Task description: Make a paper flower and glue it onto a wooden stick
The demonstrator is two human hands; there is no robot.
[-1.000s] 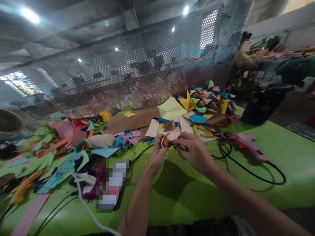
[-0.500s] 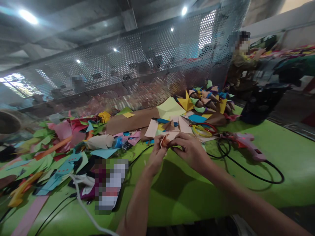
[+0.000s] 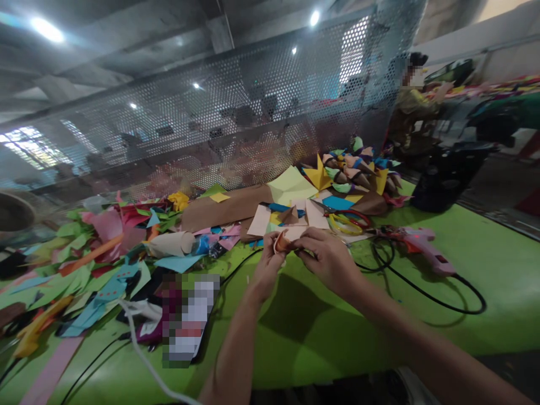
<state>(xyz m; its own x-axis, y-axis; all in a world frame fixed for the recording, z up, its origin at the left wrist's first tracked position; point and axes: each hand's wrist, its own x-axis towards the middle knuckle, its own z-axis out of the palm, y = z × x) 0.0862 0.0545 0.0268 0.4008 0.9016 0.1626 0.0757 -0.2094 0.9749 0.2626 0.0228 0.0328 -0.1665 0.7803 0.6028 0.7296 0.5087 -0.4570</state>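
Note:
Both my hands meet above the green table (image 3: 320,337) and pinch a small rolled piece of peach-orange paper (image 3: 280,242). My left hand (image 3: 268,263) curls its fingers around the roll from the left. My right hand (image 3: 327,257) grips the roll's right edge with thumb and fingers pressed together. Just behind the hands lie flat paper sheets (image 3: 295,220) in cream, blue and yellow.
A pink glue gun (image 3: 426,245) with a black cord lies at the right. Scissors with red and yellow handles (image 3: 349,220) sit behind my hands. Finished paper cones (image 3: 358,169) pile at the back right, coloured scraps (image 3: 105,247) at the left. A perforated metal screen stands behind.
My hands have kept their grip on the paper roll and barely shifted; the view has drifted slightly.

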